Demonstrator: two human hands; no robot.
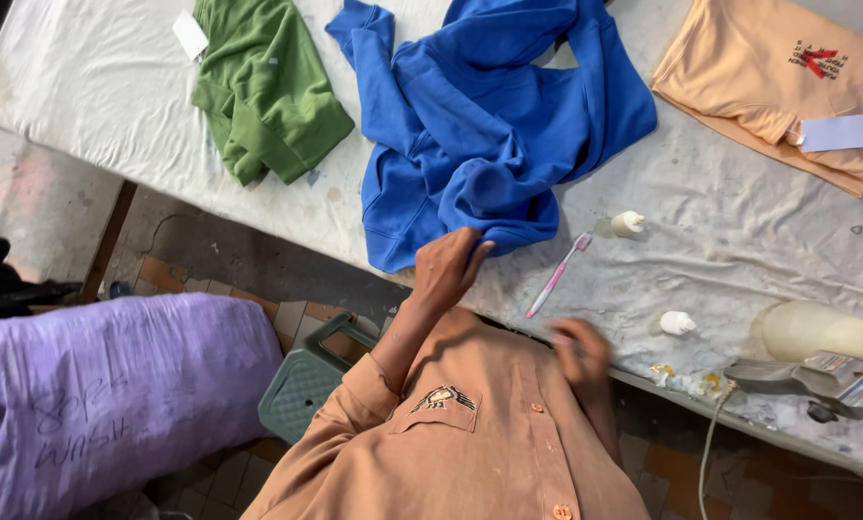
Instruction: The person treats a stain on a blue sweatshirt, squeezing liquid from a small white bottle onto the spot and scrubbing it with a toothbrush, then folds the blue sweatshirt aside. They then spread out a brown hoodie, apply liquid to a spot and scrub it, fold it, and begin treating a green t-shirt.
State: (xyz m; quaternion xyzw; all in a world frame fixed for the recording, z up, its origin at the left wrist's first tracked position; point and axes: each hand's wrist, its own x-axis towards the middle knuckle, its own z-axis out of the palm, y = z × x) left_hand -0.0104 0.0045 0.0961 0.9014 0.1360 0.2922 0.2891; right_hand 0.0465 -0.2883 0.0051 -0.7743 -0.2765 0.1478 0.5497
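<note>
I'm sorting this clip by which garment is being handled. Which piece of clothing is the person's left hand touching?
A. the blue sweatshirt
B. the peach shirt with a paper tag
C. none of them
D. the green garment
A: the left hand rests on the lower edge of the blue sweatshirt, while the green garment and the peach shirt lie apart from it on the table.

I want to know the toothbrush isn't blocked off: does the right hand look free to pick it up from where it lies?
Probably yes. The pink toothbrush lies bare on the white cloth, apart from the blue garment, and the right hand hovers just below it, blurred, with nothing between them.
</note>
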